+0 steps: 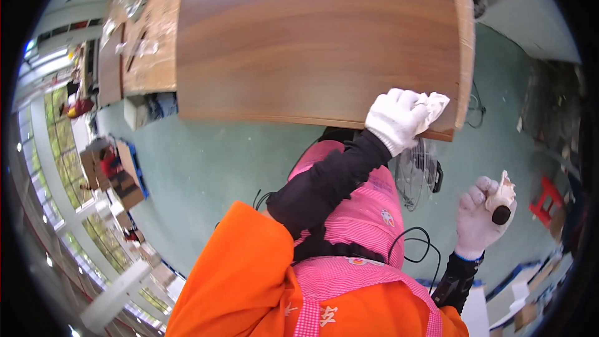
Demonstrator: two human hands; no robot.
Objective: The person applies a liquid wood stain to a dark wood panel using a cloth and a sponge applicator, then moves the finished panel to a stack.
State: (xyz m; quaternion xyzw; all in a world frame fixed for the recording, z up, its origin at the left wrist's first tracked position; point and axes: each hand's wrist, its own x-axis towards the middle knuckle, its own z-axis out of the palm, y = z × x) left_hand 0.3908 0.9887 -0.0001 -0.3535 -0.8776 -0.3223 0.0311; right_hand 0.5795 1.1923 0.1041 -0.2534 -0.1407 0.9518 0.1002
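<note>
Up top, left hand [395, 118] with white cloth [433, 107] on wooden panel [312, 43] edge.

Left hand [399, 118] in a white glove, reaching up and forward on a black-sleeved forearm bent at the elbow, fingers curled and pressed down, palm facing away. Right hand [480, 221], also gloved in white, held lower and out to the side, wrist raised, fingers closed in a loose fist. Hands well apart, left higher than right, both forearms rising from the lower edge
</note>
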